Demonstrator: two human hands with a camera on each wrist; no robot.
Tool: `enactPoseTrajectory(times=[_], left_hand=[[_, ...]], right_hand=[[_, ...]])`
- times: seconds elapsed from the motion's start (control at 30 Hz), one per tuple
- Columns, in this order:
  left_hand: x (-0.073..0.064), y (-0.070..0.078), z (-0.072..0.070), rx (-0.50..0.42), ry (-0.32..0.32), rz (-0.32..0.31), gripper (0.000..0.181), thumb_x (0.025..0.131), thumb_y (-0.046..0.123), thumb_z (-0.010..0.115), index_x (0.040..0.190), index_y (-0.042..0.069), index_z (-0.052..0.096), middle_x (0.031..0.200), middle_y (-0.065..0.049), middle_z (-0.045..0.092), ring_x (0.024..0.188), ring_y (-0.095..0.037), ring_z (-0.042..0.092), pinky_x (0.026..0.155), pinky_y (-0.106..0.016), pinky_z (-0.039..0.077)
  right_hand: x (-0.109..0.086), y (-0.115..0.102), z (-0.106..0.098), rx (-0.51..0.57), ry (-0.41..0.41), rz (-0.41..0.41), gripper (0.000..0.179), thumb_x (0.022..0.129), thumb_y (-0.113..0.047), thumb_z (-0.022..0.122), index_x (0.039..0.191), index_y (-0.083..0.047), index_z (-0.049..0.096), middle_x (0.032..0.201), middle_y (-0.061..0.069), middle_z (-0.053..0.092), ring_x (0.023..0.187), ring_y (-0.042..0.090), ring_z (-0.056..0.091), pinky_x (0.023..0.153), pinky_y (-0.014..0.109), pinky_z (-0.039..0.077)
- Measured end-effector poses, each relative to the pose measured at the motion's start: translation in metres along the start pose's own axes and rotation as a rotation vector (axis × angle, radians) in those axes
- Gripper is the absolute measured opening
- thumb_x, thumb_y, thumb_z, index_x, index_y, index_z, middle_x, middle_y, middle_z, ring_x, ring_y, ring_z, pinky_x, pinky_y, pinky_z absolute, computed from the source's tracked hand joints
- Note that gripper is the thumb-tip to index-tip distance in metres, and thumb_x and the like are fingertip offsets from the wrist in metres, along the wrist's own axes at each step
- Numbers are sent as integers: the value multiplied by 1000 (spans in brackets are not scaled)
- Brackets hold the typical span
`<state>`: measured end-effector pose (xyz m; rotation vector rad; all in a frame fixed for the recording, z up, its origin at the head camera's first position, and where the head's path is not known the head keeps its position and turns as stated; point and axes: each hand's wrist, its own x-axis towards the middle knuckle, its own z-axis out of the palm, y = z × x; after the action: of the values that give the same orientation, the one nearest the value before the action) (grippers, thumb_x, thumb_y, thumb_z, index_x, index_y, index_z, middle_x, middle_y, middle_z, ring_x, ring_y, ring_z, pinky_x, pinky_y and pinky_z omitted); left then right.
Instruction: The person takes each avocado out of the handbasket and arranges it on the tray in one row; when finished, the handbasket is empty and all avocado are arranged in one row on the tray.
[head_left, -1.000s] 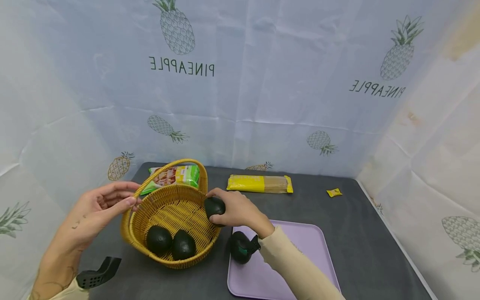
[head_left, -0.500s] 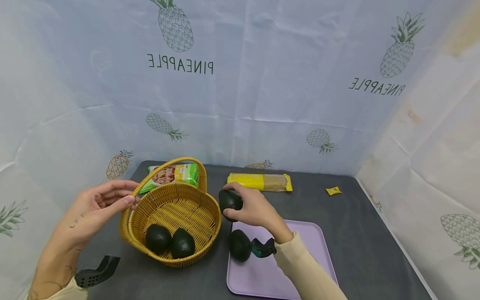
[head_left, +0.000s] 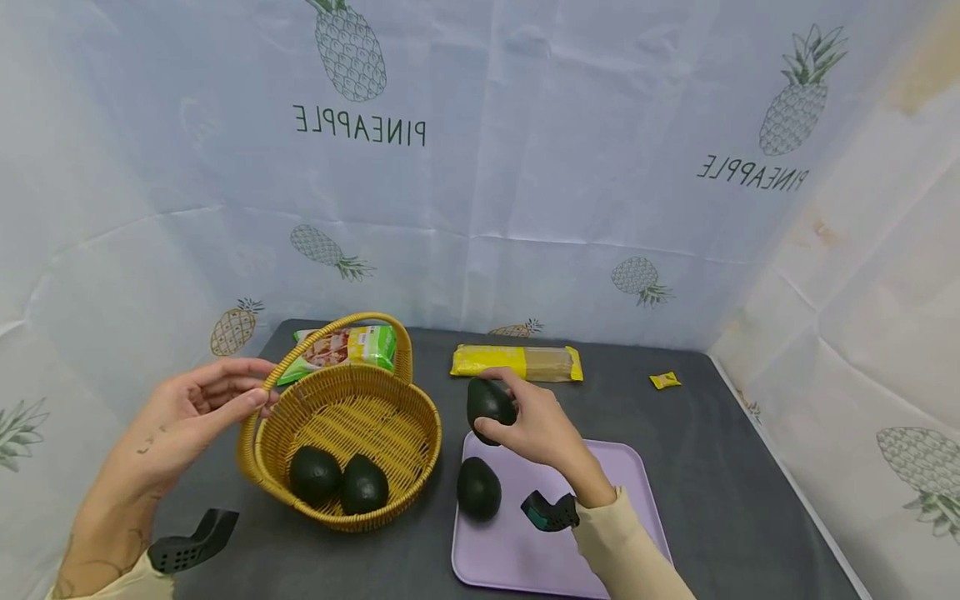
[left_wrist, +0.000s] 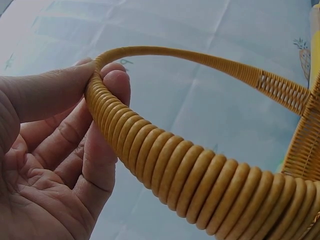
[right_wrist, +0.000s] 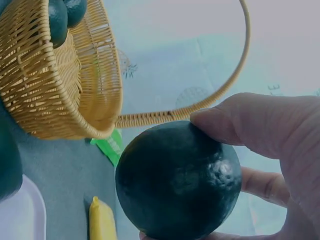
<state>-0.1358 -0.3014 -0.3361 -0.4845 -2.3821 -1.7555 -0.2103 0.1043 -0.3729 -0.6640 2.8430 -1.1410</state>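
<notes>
A yellow wicker basket (head_left: 420,483) stands left of centre, holding two dark green avocados (head_left: 315,476) on its near side. My left hand (head_left: 187,417) pinches the basket's handle (left_wrist: 165,170) between thumb and fingers, as the left wrist view shows up close. Above the far left corner of a lilac tray (head_left: 555,558), my right hand (head_left: 536,421) grips another avocado (right_wrist: 178,180) between thumb and fingers. One more avocado (head_left: 478,489) lies at the tray's left side, just below the held one in the head view.
Behind the basket lies a green and white food packet (head_left: 352,348). A yellow noodle packet (head_left: 517,363) rests at the back middle, and a small yellow wrapped sweet (head_left: 664,381) at the back right. Patterned cloth (head_left: 525,167) encloses the grey table (head_left: 720,500).
My right hand has carried its avocado rightwards, from over the basket's right rim to above the tray. The left hand keeps its pinch on the handle.
</notes>
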Motion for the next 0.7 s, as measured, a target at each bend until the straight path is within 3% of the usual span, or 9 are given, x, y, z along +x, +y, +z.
enactPoseTrajectory(times=[0.17,0.37,0.7], left_hand=[[0,1,0,9,4,-1,29,101,-1,58,130,1,60,101,-1,75,90,-12,73,75,-25,63],[0,2,1,19,14,1,29,101,-1,59,129,0,60,100,-1,75,89,-12,74,75,-26,63],[0,2,0,31,13,-2,29,101,-1,59,129,1,60,100,-2,75,89,-13,74,75,-27,64]], right_hand=[[-9,12,-3,8,48,34,58,86,-33,80,138,-30,56,110,6,73,102,28,69,68,34,59],[-23,31,-5,45,76,95,59,87,-33,80,139,-37,54,118,8,71,101,26,70,70,35,60],[-45,51,2,103,82,196,58,85,-32,82,137,-36,57,108,8,73,97,23,69,65,30,57]])
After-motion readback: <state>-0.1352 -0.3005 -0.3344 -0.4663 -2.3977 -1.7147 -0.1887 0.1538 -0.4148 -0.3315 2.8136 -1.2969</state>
